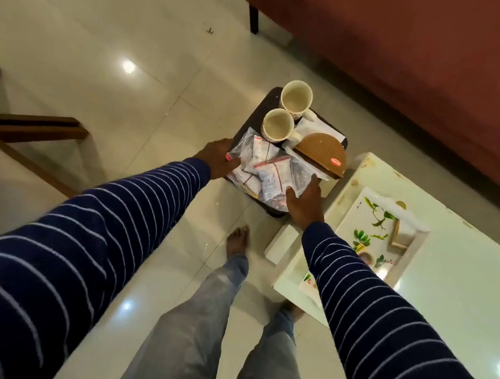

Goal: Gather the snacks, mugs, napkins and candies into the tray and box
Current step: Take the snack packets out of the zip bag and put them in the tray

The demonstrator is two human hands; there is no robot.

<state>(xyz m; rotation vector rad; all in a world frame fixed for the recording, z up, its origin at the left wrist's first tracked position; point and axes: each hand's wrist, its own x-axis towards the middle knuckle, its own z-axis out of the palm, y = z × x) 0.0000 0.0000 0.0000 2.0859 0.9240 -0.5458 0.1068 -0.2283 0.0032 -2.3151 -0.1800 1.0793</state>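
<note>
I hold a dark tray (267, 101) out in front of me, above the tiled floor. My left hand (219, 157) grips its left edge and my right hand (305, 202) grips its near right edge. On the tray stand two cream mugs (295, 98) (277, 125), both upright. In front of them lie clear bags of snack packets (269, 173). White napkins (318, 127) sit under a wooden semicircular holder (323, 153) at the tray's right side.
A white table (458, 265) is at my right, bearing a white floral tray (368, 228) with a small wooden box (400, 234) in it. A red-brown sofa (418, 53) runs along the back. A wooden chair (32, 133) stands to the left. My bare feet are on glossy floor tiles.
</note>
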